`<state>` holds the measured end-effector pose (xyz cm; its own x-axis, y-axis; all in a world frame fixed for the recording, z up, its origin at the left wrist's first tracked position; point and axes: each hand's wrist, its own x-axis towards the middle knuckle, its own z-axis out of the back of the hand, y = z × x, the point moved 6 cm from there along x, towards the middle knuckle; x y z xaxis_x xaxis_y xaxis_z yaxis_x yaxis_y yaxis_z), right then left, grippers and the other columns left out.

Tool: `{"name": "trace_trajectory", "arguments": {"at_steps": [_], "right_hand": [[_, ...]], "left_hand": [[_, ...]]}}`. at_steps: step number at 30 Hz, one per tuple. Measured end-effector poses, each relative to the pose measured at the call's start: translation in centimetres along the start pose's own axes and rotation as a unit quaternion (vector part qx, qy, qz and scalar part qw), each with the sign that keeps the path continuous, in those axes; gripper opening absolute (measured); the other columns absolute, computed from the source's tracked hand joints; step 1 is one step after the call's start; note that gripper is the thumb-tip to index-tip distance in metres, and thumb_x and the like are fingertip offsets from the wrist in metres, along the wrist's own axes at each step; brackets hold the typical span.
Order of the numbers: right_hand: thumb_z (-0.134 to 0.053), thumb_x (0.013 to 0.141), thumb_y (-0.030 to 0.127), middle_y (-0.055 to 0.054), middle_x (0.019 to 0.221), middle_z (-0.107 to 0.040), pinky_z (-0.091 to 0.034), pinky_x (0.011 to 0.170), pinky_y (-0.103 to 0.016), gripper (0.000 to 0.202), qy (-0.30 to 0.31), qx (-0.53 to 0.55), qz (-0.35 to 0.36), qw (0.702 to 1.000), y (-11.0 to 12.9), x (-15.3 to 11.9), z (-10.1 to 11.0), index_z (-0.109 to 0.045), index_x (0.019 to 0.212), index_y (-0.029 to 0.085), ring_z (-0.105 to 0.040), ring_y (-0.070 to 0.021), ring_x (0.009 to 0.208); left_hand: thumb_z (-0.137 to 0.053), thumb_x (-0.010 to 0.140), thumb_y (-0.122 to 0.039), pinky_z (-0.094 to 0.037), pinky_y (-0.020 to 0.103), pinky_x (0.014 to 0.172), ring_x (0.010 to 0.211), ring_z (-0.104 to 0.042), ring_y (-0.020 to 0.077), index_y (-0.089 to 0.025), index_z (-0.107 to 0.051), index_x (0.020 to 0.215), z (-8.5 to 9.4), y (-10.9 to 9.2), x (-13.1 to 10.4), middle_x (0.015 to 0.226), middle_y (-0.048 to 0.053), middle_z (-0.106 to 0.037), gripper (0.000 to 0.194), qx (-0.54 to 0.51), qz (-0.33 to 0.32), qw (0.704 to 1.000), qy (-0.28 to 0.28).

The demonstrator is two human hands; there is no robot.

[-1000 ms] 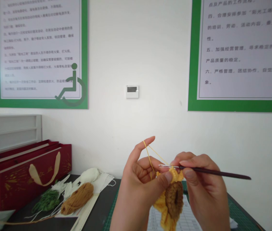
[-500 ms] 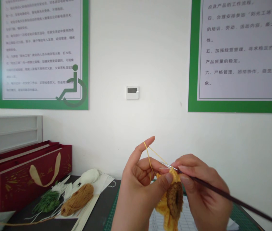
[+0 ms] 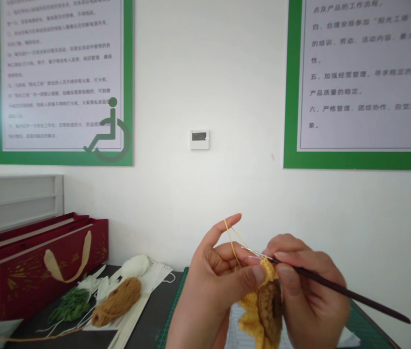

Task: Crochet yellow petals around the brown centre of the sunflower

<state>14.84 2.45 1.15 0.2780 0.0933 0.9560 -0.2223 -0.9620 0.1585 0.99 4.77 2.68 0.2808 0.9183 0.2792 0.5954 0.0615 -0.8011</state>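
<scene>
Left hand (image 3: 209, 291) dipped slightly, pinching yellow-and-brown crocheted piece (image 3: 270, 305); right hand (image 3: 312, 293) pinched slim dark-handled metal hook (image 3: 372, 304), apparently mid-stitch.

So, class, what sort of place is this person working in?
Probably a craft workshop: the right hand holds a crochet hook, yarn skeins lie on the dark table, and text posters hang on the wall.
</scene>
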Motion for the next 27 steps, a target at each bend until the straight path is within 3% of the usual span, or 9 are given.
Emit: {"name": "trace_trajectory", "arguments": {"at_steps": [6,12,16,18,20,22,27], "right_hand": [[-0.069,0.082,0.0,-0.003,0.091,-0.074,-0.054,0.067,-0.039,0.039,0.026,-0.117,0.091,0.989,1.2,-0.6,-0.2,-0.072,0.109,0.028,-0.067,-0.0214,0.081],[-0.062,0.094,0.014,-0.004,0.093,-0.072,-0.055,0.071,-0.037,0.017,-0.062,-0.023,-0.014,0.998,0.3,-0.7,0.0,-0.069,0.102,0.027,-0.07,-0.0215,0.088],[-0.066,0.092,0.011,-0.003,0.101,-0.077,-0.056,0.075,-0.038,0.022,-0.08,-0.026,0.031,0.996,1.4,-0.8,-0.3,-0.073,0.104,0.028,-0.072,-0.0211,0.091],[-0.067,0.095,0.016,-0.002,0.096,-0.077,-0.056,0.073,-0.036,0.014,-0.09,0.039,-0.012,0.995,1.0,-0.6,-0.2,-0.072,0.101,0.028,-0.071,-0.0194,0.088],[-0.068,0.097,0.027,0.0,0.088,-0.076,-0.055,0.069,-0.033,0.002,-0.08,0.125,-0.092,0.985,0.0,-0.3,-0.3,-0.069,0.097,0.028,-0.07,-0.018,0.084],[-0.069,0.097,0.036,0.002,0.082,-0.073,-0.053,0.068,-0.032,0.007,-0.048,0.18,-0.142,0.972,-0.8,0.2,-0.5,-0.066,0.096,0.029,-0.067,-0.0175,0.08],[-0.062,0.101,0.037,0.002,0.079,-0.074,-0.047,0.076,-0.036,0.01,0.01,0.171,-0.114,0.979,-0.7,1.4,0.1,-0.063,0.098,0.028,-0.061,-0.0173,0.074]], "left_hand": [[-0.093,0.063,-0.009,-0.049,0.024,0.064,0.062,-0.061,0.0124,-0.017,-0.059,0.141,-0.1,0.1,-0.2,0.071,-0.001,-0.071,0.085,0.024,-0.07,0.997,-0.031],[-0.095,0.06,-0.008,-0.049,0.025,0.066,0.063,-0.062,0.0139,-0.02,-0.063,0.139,-0.1,0.1,-0.4,0.07,-0.001,-0.071,0.087,0.025,-0.061,0.997,-0.036],[-0.096,0.055,-0.005,-0.049,0.024,0.067,0.063,-0.061,0.013,-0.017,-0.066,0.136,0.0,0.1,-0.2,0.068,-0.002,-0.071,0.087,0.011,-0.027,0.999,-0.03],[-0.097,0.053,-0.005,-0.049,0.024,0.068,0.064,-0.063,0.0132,-0.015,-0.067,0.134,0.0,0.2,-0.2,0.068,-0.001,-0.072,0.087,0.006,-0.008,1.0,-0.021],[-0.098,0.053,-0.007,-0.049,0.022,0.067,0.064,-0.063,0.0124,-0.015,-0.068,0.132,0.0,0.1,-0.2,0.067,-0.001,-0.072,0.085,0.003,-0.002,1.0,-0.02],[-0.099,0.053,-0.009,-0.048,0.021,0.064,0.062,-0.061,0.011,-0.014,-0.07,0.129,0.1,0.0,-0.3,0.067,-0.001,-0.072,0.081,0.002,-0.003,1.0,-0.021],[-0.096,0.053,-0.001,-0.045,0.019,0.06,0.06,-0.061,0.0094,-0.014,-0.072,0.123,0.2,-0.1,-0.3,0.067,-0.001,-0.073,0.075,0.004,0.006,1.0,-0.018]]}}
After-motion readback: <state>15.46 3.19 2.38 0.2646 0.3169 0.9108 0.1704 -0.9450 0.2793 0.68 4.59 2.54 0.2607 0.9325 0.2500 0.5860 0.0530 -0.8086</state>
